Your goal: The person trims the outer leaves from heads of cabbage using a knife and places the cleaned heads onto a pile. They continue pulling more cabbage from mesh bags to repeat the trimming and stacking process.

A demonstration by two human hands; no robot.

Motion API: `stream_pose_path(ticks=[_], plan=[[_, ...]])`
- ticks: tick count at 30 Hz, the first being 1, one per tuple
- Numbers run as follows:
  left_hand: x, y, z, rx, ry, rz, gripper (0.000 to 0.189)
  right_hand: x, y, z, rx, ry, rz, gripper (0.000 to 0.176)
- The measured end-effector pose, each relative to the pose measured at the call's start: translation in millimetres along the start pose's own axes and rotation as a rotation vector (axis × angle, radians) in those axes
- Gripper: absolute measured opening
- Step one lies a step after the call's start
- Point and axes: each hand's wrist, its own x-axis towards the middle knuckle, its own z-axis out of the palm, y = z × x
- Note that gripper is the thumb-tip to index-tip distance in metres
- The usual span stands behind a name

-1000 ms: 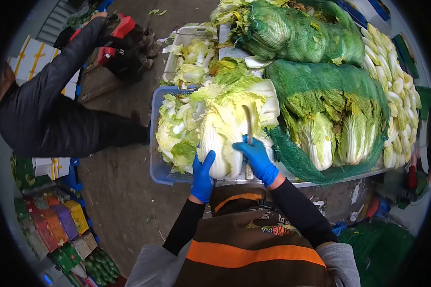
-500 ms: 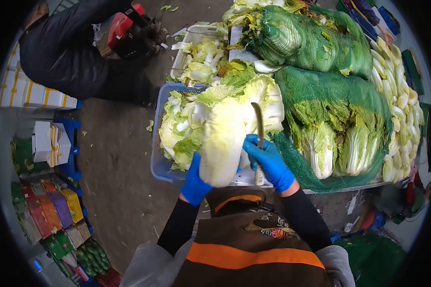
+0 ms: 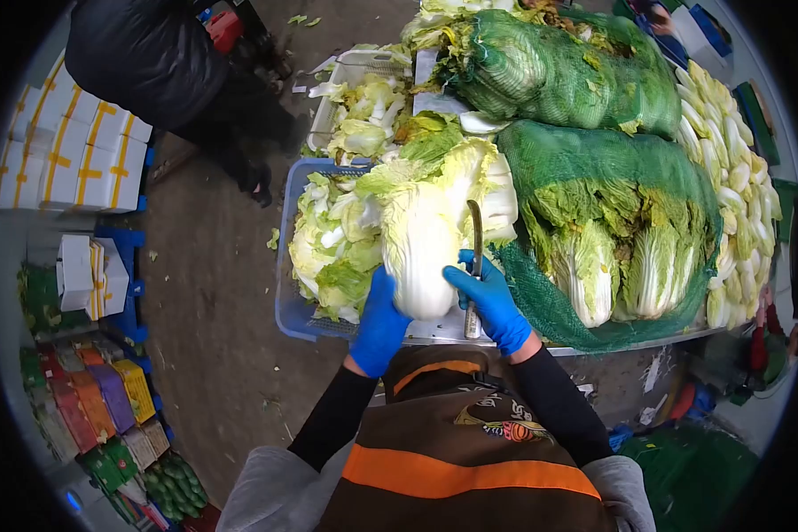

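Compared with half a second ago, the cabbage [image 3: 421, 253] sits farther in from the near edge of the worktop [image 3: 443, 334] and shows me more of its white ribs, its base pointing to that edge. From a distance I see the left hand [image 3: 381, 321] cupped round its lower left side, while the right hand [image 3: 495, 301] closes on the knife [image 3: 478, 230], blade up and just beside the cabbage; whether the right fingertips press the cabbage, I cannot tell. What worries me is the one-sided hold: should the base slip from the left hand, I judge it could roll toward the blue crate [image 3: 294, 326] or drop over the near edge. With the curved blade bare, a sudden turn of the right wrist could nick the cabbage, or the left hand if that strays across. A careless outward swing might also snag the green mesh sack [image 3: 612, 151].
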Motion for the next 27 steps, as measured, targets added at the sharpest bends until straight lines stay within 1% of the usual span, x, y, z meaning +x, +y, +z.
stream_pose_path(ticks=[1, 2, 3, 5, 6, 7, 8, 9, 10, 11, 12, 14, 15, 17, 19, 22, 24, 26, 27], plan=[[-2.3, 7.1, -1.8, -0.141, -0.072, 0.002, 0.058, 0.8, 0.9, -5.6, 0.046, -0.036, 0.003, 0.049], [-4.0, 10.3, -2.8, -0.284, -0.138, 0.002, 0.058, 0.2, -0.4, -13.1, 0.104, -0.118, 0.075, 0.048], [-5.5, 9.6, -2.9, -0.286, -0.133, -0.004, 0.058, -3.9, -4.7, -8.8, 0.105, -0.114, 0.082, 0.048], [-5.0, 10.8, -2.9, -0.419, -0.173, -0.203, 0.058, -10.4, -20.3, 6.6, -0.184, -0.022, -0.020, 0.046], [-0.8, 5.2, -7.2, -0.419, -0.175, -0.196, 0.058, -9.2, -19.5, 8.0, -0.202, 0.031, -0.068, 0.041], [5.2, -4.5, -12.9, -0.230, -0.144, -0.106, 0.058, -8.5, -16.9, 10.3, -0.203, 0.030, -0.072, 0.041], [10.4, -13.0, -19.0, -0.041, -0.115, -0.018, 0.059, -7.6, -12.4, 13.1, -0.242, 0.067, -0.126, 0.040], [10.8, -13.1, -17.2, -0.039, -0.120, -0.025, 0.059, -7.9, -5.7, 15.8, -0.280, 0.110, -0.176, 0.038], [11.0, -13.1, -13.6, -0.050, -0.060, 0.008, 0.058, -5.5, 4.3, 18.3, -0.384, 0.105, -0.322, 0.043], [10.8, -13.7, -10.9, -0.061, 0.002, 0.043, 0.058, -2.1, 13.5, 21.4, -0.467, 0.132, -0.422, 0.046], [10.8, -14.0, -10.5, -0.062, -0.002, 0.041, 0.058, -2.2, 14.7, 23.7, -0.500, 0.162, -0.394, 0.046], [10.6, -10.7, -12.5, 0.170, 0.048, 0.149, 0.058, 1.1, 16.9, 24.7, -0.532, 0.184, -0.370, 0.047], [10.3, -8.6, -12.3, 0.169, 0.051, 0.153, 0.058, 4.0, 19.6, 23.5, -0.502, 0.145, -0.363, 0.045], [7.3, -3.4, -10.0, 0.289, 0.060, 0.210, 0.060, 6.5, 24.9, 22.9, -0.470, 0.104, -0.352, 0.044], [7.6, 0.5, -7.2, 0.311, 0.062, 0.221, 0.060, 8.4, 25.3, 25.8, -0.401, 0.083, -0.324, 0.041], [5.9, -0.6, -4.1, 0.309, 0.086, 0.227, 0.059, 6.8, 18.9, 26.2, -0.377, 0.057, -0.316, 0.038], [6.9, -7.7, -3.1, 0.281, 0.110, 0.233, 0.058, 7.1, 19.7, 26.9, -0.422, 0.065, -0.337, 0.036], [8.0, -20.5, -7.5, 0.276, 0.185, 0.220, 0.055, 5.6, 18.1, 28.3, -0.462, 0.066, -0.362, 0.036], [7.4, -19.9, -4.9, 0.279, 0.187, 0.228, 0.055, 3.7, 12.3, 28.3, -0.471, 0.063, -0.324, 0.034]])
